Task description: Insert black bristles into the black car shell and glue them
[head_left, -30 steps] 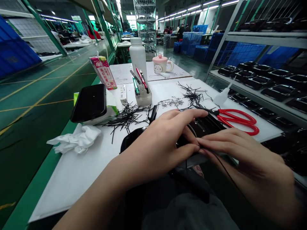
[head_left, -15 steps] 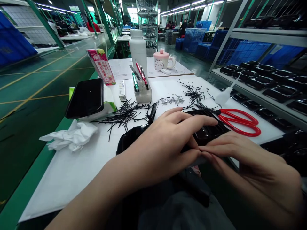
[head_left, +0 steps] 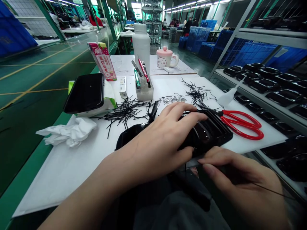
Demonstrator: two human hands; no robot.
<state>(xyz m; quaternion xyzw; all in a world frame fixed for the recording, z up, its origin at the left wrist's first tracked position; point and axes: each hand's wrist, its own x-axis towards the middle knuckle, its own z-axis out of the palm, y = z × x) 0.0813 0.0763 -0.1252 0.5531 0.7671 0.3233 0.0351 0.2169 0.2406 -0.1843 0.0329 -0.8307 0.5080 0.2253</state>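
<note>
My left hand (head_left: 165,134) rests over a glossy black plastic part (head_left: 211,129), its fingers on the top and its thumb at the near edge. To the right, my right hand (head_left: 242,179) pinches a thin black strip (head_left: 271,190) that trails out past the palm. Another black piece (head_left: 130,135) lies by my left forearm. Red-handled scissors (head_left: 244,123) sit just behind the black part. Thin black strips form one pile (head_left: 127,110) at the left and another (head_left: 196,92) farther right, with small silvery bits (head_left: 175,98) between them.
A phone (head_left: 85,92) and crumpled tissue (head_left: 69,131) lie at the left. Farther back stand a tool holder (head_left: 144,92), a white bottle (head_left: 141,44), a lidded mug (head_left: 164,59) and a squeeze bottle (head_left: 226,97). A rack (head_left: 254,78) of black parts borders the right.
My right hand has moved away from my left, down and to the right, and a thin strip now shows in it. My left fingers have shifted left, uncovering more of the black part.
</note>
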